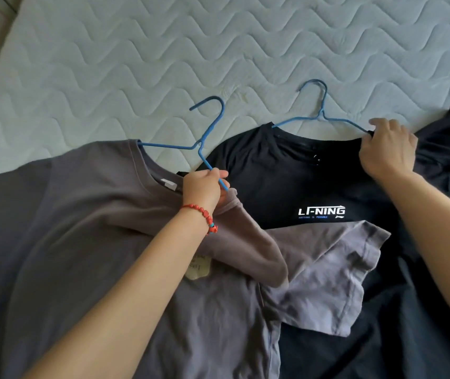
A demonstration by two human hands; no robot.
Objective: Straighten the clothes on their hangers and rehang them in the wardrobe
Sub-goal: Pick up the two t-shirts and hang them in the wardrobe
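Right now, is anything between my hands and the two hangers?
Nothing visible. The left hand already grips the arm of the left hanger in the grey T-shirt. The right hand pinches the black T-shirt collar at the right hanger end.

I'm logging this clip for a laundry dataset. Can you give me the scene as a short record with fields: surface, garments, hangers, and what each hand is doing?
surface: quilted mattress
garments: grey T-shirt on the left; black T-shirt with white lettering on the right; the grey sleeve overlaps the black shirt
hangers: two blue wire ones; left hanger partly out of the grey collar, right hanger in the black collar
left hand: grips the left hanger's arm and grey fabric; red bead bracelet on the wrist
right hand: pinches the black shirt's shoulder at the right hanger's end
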